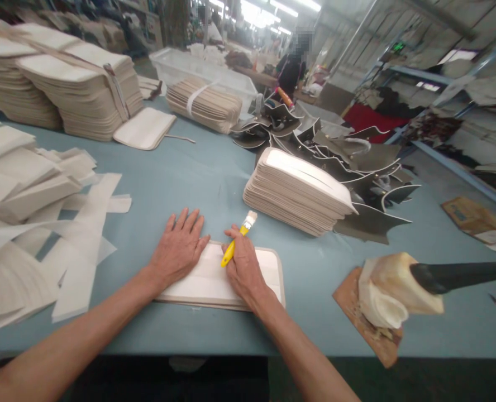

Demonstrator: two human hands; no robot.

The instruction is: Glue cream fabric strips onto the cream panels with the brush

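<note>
A small pile of flat cream panels [268, 268] with rounded corners lies near the table's front edge. My left hand [181, 245] rests flat on the left part of the top panel, fingers stretched out. In my right hand [244, 262] is a brush [232, 250] with a yellow handle, held across the fingers with its pale bristles pointing away from me. That hand is over the middle of the panel, its underside hidden. Just beyond the brush stands a thick stack of similar panels [294, 192].
Loose white strips [84, 240] cover the left side. Tied panel stacks [93, 95] and a clear plastic bin [206, 67] stand at the back. Dark curved pieces [373, 223] lie behind the near stack. To the right, a whitish crusted container [382, 285] sits on a brown board [348, 290].
</note>
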